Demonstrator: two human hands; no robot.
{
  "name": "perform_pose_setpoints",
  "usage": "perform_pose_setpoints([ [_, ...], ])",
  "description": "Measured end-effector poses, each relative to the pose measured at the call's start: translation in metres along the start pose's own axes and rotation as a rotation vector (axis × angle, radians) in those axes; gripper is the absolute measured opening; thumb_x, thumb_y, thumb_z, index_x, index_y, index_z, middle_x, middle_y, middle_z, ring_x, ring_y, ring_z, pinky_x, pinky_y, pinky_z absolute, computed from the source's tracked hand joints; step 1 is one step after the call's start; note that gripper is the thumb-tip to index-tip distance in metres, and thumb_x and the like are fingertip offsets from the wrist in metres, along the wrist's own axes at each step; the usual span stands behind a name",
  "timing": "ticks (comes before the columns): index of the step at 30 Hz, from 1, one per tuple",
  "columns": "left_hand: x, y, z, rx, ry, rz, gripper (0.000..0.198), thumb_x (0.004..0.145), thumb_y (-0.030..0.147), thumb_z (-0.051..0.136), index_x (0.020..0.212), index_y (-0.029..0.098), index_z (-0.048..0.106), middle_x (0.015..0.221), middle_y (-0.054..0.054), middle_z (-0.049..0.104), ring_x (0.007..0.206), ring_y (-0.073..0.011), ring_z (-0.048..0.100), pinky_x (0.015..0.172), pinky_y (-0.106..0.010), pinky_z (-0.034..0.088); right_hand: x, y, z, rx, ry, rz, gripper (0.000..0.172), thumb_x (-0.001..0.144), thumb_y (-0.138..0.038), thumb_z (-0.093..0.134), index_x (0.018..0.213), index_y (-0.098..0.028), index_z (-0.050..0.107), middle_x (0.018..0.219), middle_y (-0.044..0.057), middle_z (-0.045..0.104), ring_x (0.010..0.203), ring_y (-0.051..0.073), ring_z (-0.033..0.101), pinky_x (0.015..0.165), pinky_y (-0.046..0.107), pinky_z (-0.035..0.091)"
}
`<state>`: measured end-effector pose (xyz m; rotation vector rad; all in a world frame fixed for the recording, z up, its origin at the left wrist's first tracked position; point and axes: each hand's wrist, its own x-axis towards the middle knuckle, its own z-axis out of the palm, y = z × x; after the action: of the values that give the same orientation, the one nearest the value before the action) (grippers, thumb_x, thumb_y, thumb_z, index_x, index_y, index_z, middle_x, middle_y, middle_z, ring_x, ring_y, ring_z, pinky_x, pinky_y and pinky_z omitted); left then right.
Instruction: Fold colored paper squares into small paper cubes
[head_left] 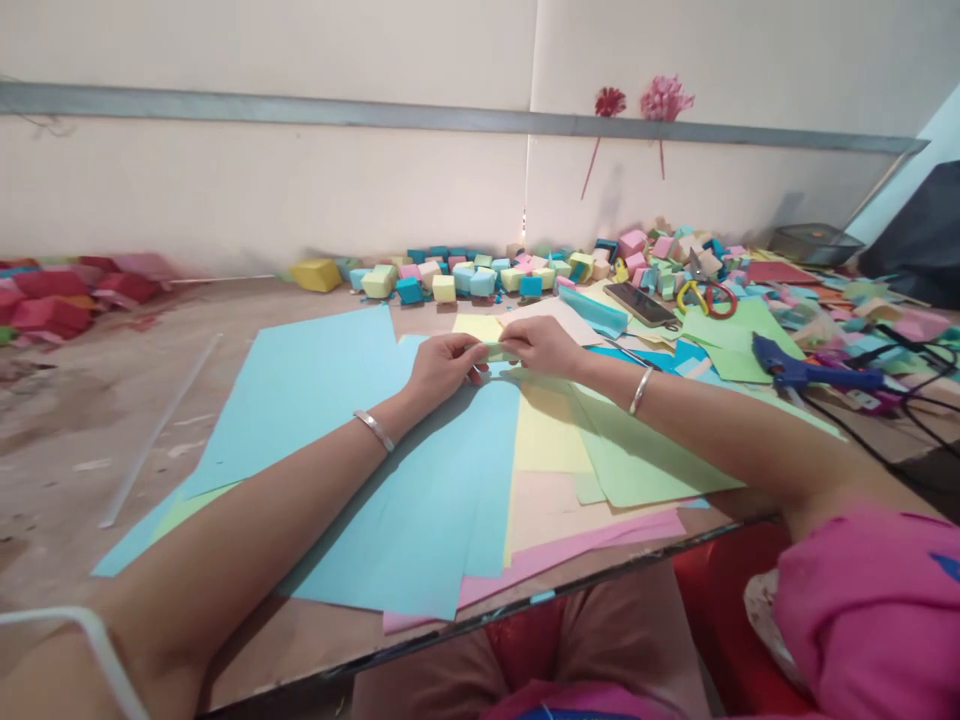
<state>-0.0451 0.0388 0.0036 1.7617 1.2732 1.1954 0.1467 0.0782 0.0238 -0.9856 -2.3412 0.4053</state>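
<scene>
Together, hands (pixel 444 366) nearly closed, pinching pale-green paper piece (pixel 495 352).

Soft, even light is brightening the pale wall (pixel 300 190) and paper sheets (pixel 450 500), while diffuse shadows are pooling beneath the arms (pixel 315 475). A faint shadow is marking the wall below the flowers (pixel 666 98), and gloom is gathering under the table (pixel 60 430). Wide-angle distortion is stretching the pink sleeve (pixel 862 600) at lower right; fine detail is softening on the small paper piece (pixel 495 352) and paper cubes (pixel 480 282).
</scene>
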Motion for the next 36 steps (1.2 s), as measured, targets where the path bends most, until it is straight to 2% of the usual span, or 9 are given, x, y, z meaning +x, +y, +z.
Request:
perform_pose_setpoints([
  [4, 0.000, 0.001, 0.002, 0.008, -0.038, -0.012, 0.021, 0.077, 0.034, 0.065, 0.067, 0.015, 0.068, 0.054, -0.001, 0.066, 0.045, -0.0110, 0.058, 0.048, -0.021, 0.042, -0.014, 0.006, 0.016, 0.167, 0.144, 0.036, 0.015, 0.079, -0.014, 0.056, 0.071, -0.014, 0.068, 0.061, -0.001, 0.064, 0.059, 0.011, 0.055, 0.060, 0.022, 0.037],
  [7, -0.001, 0.001, 0.002, -0.003, -0.079, -0.031, 0.027, 0.079, 0.038, 0.062, 0.068, 0.014, 0.068, 0.056, -0.003, 0.066, 0.045, -0.0119, 0.057, 0.046, -0.023, 0.042, -0.020, 0.008, 0.020, 0.266, 0.155, 0.057, 0.015, 0.078, -0.016, 0.055, 0.070, -0.014, 0.067, 0.058, -0.002, 0.061, 0.056, 0.011, 0.055, 0.057, 0.021, 0.038],
  [10, -0.001, 0.000, -0.001, 0.096, -0.082, 0.048, 0.027, 0.080, 0.038, 0.061, 0.069, 0.015, 0.068, 0.057, -0.002, 0.065, 0.051, -0.0121, 0.057, 0.051, -0.023, 0.044, -0.022, 0.007, 0.022, 0.298, 0.150, 0.047, 0.016, 0.077, -0.015, 0.052, 0.069, -0.015, 0.066, 0.057, -0.002, 0.059, 0.057, 0.011, 0.053, 0.058, 0.021, 0.038],
  [13, -0.001, -0.003, -0.002, 0.227, -0.017, 0.147, 0.023, 0.075, 0.037, 0.068, 0.084, 0.016, 0.072, 0.063, 0.000, 0.067, 0.055, -0.0125, 0.058, 0.053, -0.023, 0.043, -0.023, 0.008, 0.023, 0.304, 0.164, 0.017, 0.017, 0.079, -0.015, 0.051, 0.073, -0.014, 0.067, 0.058, -0.002, 0.059, 0.058, 0.011, 0.052, 0.060, 0.022, 0.038],
  [16, -0.002, -0.005, -0.002, 0.143, 0.001, 0.094, 0.032, 0.071, 0.035, 0.072, 0.097, 0.015, 0.071, 0.064, -0.001, 0.068, 0.056, -0.0141, 0.061, 0.055, -0.024, 0.046, -0.023, 0.010, 0.024, 0.281, 0.188, 0.009, 0.019, 0.082, -0.016, 0.049, 0.076, -0.014, 0.067, 0.061, -0.001, 0.061, 0.059, 0.011, 0.053, 0.060, 0.023, 0.038],
  [19, -0.003, -0.004, -0.001, 0.034, -0.003, 0.021, 0.031, 0.071, 0.035, 0.072, 0.094, 0.014, 0.071, 0.065, -0.002, 0.070, 0.057, -0.0151, 0.064, 0.059, -0.026, 0.051, -0.024, 0.012, 0.025, 0.194, 0.209, -0.030, 0.018, 0.085, -0.019, 0.050, 0.080, -0.015, 0.067, 0.069, 0.002, 0.065, 0.064, 0.013, 0.055, 0.063, 0.025, 0.039],
  [24, -0.003, 0.000, -0.001, 0.008, 0.000, 0.004, 0.032, 0.071, 0.038, 0.073, 0.092, 0.014, 0.072, 0.069, -0.003, 0.072, 0.058, -0.0156, 0.066, 0.061, -0.027, 0.053, -0.024, 0.011, 0.027, 0.125, 0.283, -0.102, 0.017, 0.086, -0.027, 0.059, 0.097, -0.018, 0.068, 0.095, 0.007, 0.072, 0.084, 0.019, 0.063, 0.078, 0.029, 0.044],
  [31, -0.004, -0.002, -0.001, -0.016, -0.013, -0.034, 0.040, 0.071, 0.043, 0.074, 0.098, 0.013, 0.073, 0.076, -0.007, 0.075, 0.062, -0.0176, 0.069, 0.053, -0.025, 0.051, -0.022, 0.012, 0.026, 0.146, 0.347, -0.134, 0.016, 0.088, -0.022, 0.054, 0.086, -0.018, 0.069, 0.083, 0.005, 0.070, 0.076, 0.018, 0.061, 0.071, 0.028, 0.044],
  [36, -0.004, -0.002, -0.001, -0.019, -0.023, -0.049, 0.041, 0.074, 0.047, 0.071, 0.100, 0.014, 0.073, 0.074, -0.007, 0.075, 0.065, -0.0181, 0.070, 0.053, -0.024, 0.052, -0.022, 0.013, 0.026, 0.175, 0.339, -0.110, 0.016, 0.087, -0.021, 0.052, 0.083, -0.018, 0.067, 0.078, 0.004, 0.067, 0.072, 0.016, 0.058, 0.069, 0.027, 0.042],
])
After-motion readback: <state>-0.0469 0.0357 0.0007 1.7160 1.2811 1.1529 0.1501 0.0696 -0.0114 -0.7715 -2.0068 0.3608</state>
